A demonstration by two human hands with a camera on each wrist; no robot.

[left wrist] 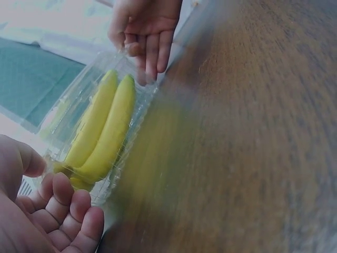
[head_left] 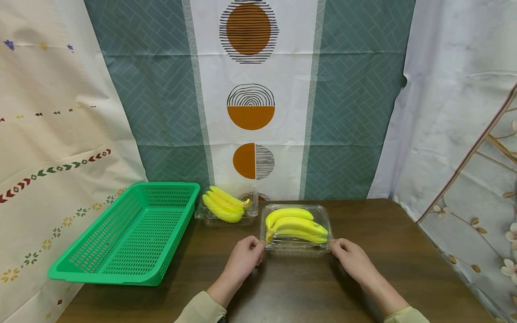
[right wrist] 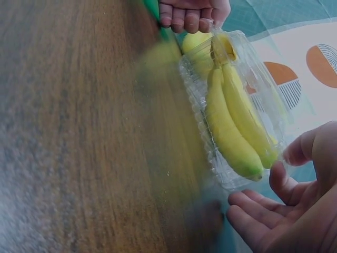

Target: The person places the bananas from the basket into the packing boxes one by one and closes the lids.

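The near box (head_left: 296, 224) sits on the table (head_left: 404, 251), right in front of the person. It is clear and shut, with yellow bananas (head_left: 296, 223) inside. The left hand (head_left: 244, 255) is at the box's left end, fingers curled and bunched at the corner. The right hand (head_left: 350, 253) is at the right end, fingers loosely bent and a bit spread, tips at the edge. I cannot tell if either hand pinches the rim yet.

To lift it well, I think both hands should hold the ends low and evenly, so the thin box stays flat and does not pop open. A soft squeeze is best.

The basket (head_left: 129, 233) lies to the left. A second box (head_left: 226, 206) sits just beside it.
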